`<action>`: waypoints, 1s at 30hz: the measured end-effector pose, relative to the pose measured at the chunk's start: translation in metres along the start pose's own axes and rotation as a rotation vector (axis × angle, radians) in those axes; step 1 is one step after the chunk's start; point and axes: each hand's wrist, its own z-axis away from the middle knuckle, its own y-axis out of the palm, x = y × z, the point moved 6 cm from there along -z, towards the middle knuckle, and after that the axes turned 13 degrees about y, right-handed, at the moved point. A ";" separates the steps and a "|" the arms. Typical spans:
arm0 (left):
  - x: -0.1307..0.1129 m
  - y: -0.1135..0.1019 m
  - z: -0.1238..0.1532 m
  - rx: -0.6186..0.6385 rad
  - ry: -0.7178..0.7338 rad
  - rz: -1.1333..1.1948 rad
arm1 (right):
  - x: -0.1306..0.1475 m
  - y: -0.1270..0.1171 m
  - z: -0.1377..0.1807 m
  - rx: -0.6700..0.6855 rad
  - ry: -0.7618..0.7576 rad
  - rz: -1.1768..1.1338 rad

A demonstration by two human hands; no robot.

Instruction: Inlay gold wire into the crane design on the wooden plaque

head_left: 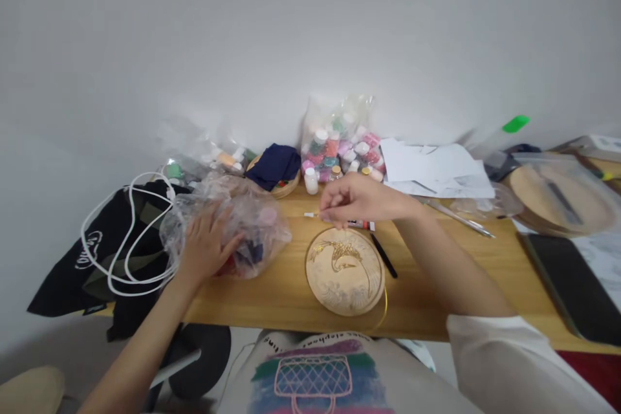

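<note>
My left hand (206,247) lies flat with fingers spread on a crumpled clear plastic bag (252,220) holding dark and pinkish items. My right hand (361,199) hovers above the wooden desk (272,284), its fingers pinched on a thin tube or pen (339,220) with a white tip pointing left. Just below that hand lies a round wooden disc (345,270) bearing a gold bird outline, with a gold wire curling off its lower right edge. A black pen (384,256) lies beside the disc.
A bag of small paint or bead bottles (339,145) stands at the wall, with a dark blue cloth on a wooden hoop (277,168) to its left. White papers (436,171), a black bag with white cable (116,239), a round wooden tray (563,197) and a dark tablet (572,284) surround them.
</note>
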 end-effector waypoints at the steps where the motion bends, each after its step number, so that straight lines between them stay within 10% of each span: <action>1: 0.001 0.001 -0.001 -0.013 -0.017 0.001 | -0.002 -0.009 0.005 -0.055 0.005 -0.082; 13: -0.003 -0.015 -0.018 -0.020 -0.141 0.009 | -0.004 -0.040 0.040 -0.356 0.071 -0.129; 18: -0.047 -0.047 -0.008 -0.183 -0.285 -0.037 | -0.003 -0.048 0.055 -0.508 0.096 0.019; 23: -0.101 -0.017 0.005 -0.088 -0.284 -0.025 | 0.000 -0.053 0.071 -0.624 0.136 0.176; 30: -0.063 -0.015 0.006 -0.104 -0.470 -0.134 | 0.001 -0.053 0.078 -0.634 0.170 0.236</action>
